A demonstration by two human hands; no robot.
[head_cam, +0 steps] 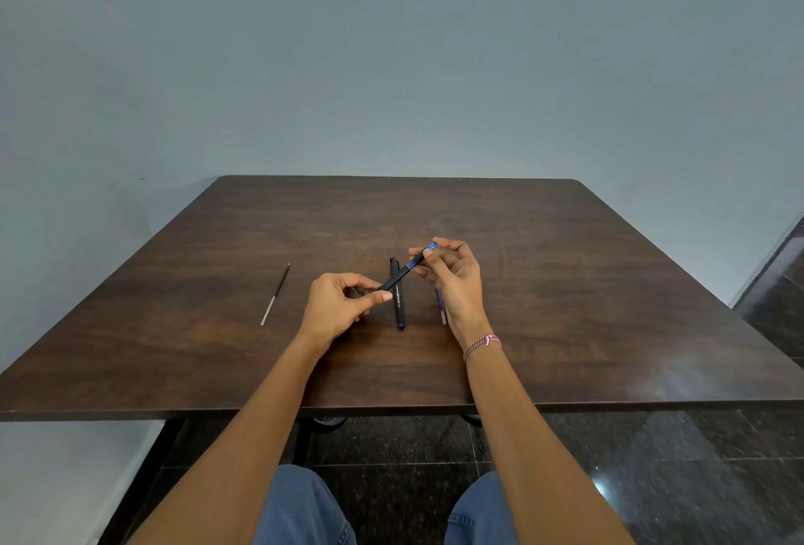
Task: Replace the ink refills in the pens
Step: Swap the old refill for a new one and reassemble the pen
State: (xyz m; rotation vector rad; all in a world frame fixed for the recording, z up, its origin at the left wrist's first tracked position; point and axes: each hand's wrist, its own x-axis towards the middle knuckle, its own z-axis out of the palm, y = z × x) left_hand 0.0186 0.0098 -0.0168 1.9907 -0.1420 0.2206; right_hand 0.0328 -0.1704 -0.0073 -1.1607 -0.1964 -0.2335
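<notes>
Both hands share one pen point(402, 272) above the table point(565, 283): left hand point(337, 307) pinched shut on the barrel, right hand point(452, 274) pinching the blue end at 1 o'clock. I see a second pen point(397, 296) lying beneath and a refill point(275, 296) at 9 o'clock. Twisting crooked, I reckon, could slip the blue piece loose and send it rolling away.

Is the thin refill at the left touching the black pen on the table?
No, the refill lies apart from the pen, left of the left hand.

Head view, downward over table point(565, 283)
</notes>
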